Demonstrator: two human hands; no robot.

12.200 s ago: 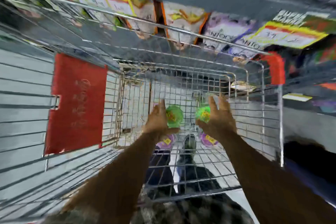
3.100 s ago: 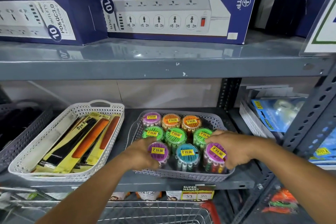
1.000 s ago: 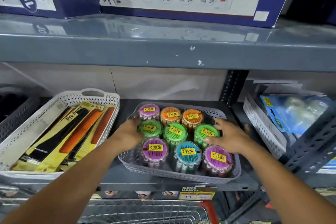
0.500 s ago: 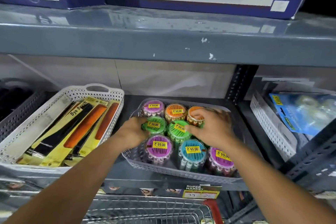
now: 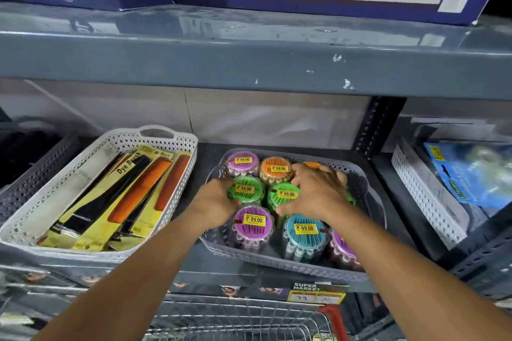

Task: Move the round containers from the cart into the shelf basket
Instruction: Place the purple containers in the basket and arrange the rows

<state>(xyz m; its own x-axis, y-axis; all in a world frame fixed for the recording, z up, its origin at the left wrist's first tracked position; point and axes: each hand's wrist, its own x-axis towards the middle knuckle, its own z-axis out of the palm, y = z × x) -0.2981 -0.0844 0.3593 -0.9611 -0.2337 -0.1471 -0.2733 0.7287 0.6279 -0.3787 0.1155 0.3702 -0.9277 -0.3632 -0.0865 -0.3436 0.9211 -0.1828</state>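
Note:
A grey shelf basket (image 5: 279, 261) holds several round containers with coloured lids and yellow price stickers. At the back are a purple one (image 5: 242, 162) and an orange one (image 5: 277, 170); in front are a purple one (image 5: 253, 221) and a blue one (image 5: 304, 230). My left hand (image 5: 217, 201) curls against the left side of the left green container (image 5: 245, 189). My right hand (image 5: 318, 191) wraps the middle green container (image 5: 285, 194), thumb in front, fingers behind. It hides most of the containers to the right. The cart (image 5: 235, 321) shows as wire at the bottom.
A white basket (image 5: 177, 188) of combs and dye brushes stands left of the grey one. Another white basket (image 5: 424, 196) with blue packs is on the right. A grey shelf board (image 5: 249, 63) with power-strip boxes hangs overhead. The cart's red handle (image 5: 333, 315) sits below.
My right hand has slid left from the right green container onto the middle green one. My left hand stays at the left green container.

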